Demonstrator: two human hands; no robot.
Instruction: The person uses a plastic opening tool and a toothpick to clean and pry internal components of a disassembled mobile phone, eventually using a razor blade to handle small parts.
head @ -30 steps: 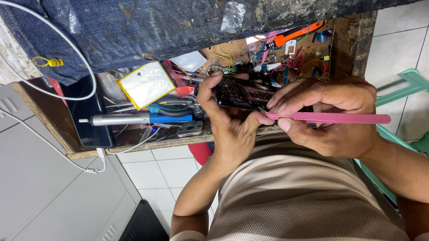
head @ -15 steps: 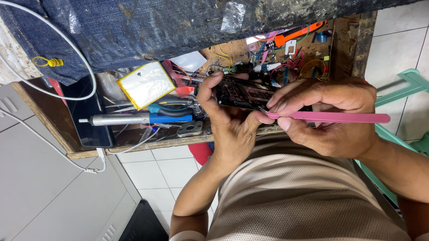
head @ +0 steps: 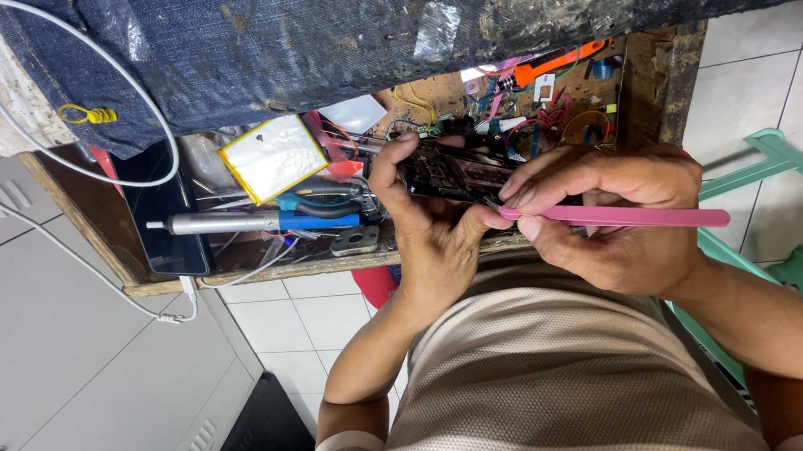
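My left hand (head: pixel 433 246) grips a dark opened phone body (head: pixel 451 175) from below, thumb on its left end, over a wooden drawer (head: pixel 259 271). My right hand (head: pixel 615 220) pinches pink tweezers (head: pixel 644 215). The tweezers lie level, their tip touching the phone's lower right edge. The tip itself is small and partly hidden by my fingers.
The drawer holds a silver and blue pen-shaped tool (head: pixel 253 223), blue-handled pliers (head: pixel 315 202), a flat white battery with yellow edging (head: pixel 271 157), a black phone (head: pixel 165 220), an orange tool (head: pixel 551 66) and tangled wires. Denim cloth (head: pixel 292 33) lies above; a white cable (head: pixel 65 251) hangs left; a teal chair (head: pixel 777 156) is right.
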